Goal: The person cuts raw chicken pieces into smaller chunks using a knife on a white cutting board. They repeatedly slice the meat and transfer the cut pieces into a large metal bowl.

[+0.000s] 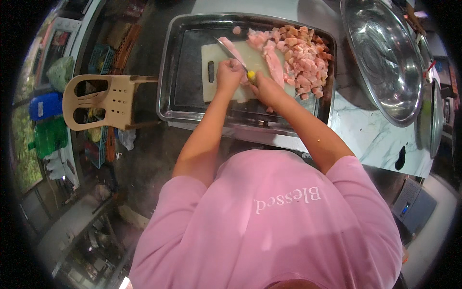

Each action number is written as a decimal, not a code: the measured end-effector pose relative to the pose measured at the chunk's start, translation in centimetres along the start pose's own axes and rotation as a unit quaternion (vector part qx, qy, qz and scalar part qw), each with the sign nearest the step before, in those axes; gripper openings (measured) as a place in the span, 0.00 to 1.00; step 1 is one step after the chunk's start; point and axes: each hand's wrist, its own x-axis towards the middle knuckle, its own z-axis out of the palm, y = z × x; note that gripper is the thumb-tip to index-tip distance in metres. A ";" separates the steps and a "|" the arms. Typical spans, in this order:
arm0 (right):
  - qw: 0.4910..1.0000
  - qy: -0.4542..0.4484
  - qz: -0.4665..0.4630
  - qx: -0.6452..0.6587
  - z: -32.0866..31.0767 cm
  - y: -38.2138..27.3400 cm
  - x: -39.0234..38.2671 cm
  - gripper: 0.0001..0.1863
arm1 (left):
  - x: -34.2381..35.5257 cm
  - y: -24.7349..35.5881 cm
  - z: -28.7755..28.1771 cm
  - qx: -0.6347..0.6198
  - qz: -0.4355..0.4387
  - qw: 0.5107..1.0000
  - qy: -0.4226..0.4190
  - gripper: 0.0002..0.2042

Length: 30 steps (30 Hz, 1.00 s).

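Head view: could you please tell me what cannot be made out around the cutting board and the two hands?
- Cutting board: its near edge is covered by both hands.
- Knife: the right hand wraps the handle, so only a yellow bit shows; where the blade meets the meat strip is blurred.
- Left hand: what lies under it is hidden.
- Steel bowl: cut off by the top edge.
- Tray: its near rim is partly behind the forearms.

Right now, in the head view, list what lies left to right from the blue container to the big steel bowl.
Blue container → beige plastic chair → steel tray → white cutting board → left hand → right hand gripping the knife → pile of diced meat → steel bowl.
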 end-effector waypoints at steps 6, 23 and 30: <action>0.999 -0.026 0.021 -0.004 -0.2 2.2 -2.4 0.19 | -0.6 0.7 -0.3 0.019 0.145 0.987 0.066 0.24; 0.984 0.155 -0.078 -0.030 -3.6 1.5 -8.2 0.17 | 0.1 -2.1 -3.5 0.144 0.112 0.982 0.043 0.16; 0.993 0.032 0.017 -0.113 -2.2 -2.5 -10.3 0.16 | -0.4 -1.0 -3.8 0.167 0.140 0.976 0.017 0.14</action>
